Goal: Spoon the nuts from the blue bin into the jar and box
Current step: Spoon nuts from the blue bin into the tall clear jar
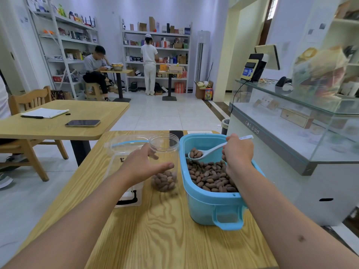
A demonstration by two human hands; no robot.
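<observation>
- Your right hand [238, 150] has its grip closed round the handle of the white spoon [211, 150], fingers curled over it; handle end sticks out past the hand, away from you.
- Spoon bowl carries a few nuts, hanging over the far-left part of the blue bin [211, 202], above the pile.
- Nuts [210, 176] fill the bin floor in a brown heap; bin sits on the right side of the wooden surface [161, 230], handle toward you.
- Your left hand [142, 165] has a wide grip on the clear jar [165, 150]: thumb across the near side, fingers reaching round the left, roughly mid-height.
- Jar stands upright, lid off, touching or just beside the bin's left wall; can't tell which. Shallow layer of nuts in its bottom.
- Clear box [126, 152] sits left of the jar, partly behind your left hand, lid open; contents not readable.
- Dark phone [175, 133] lies at the far edge of the surface, behind the jar.
</observation>
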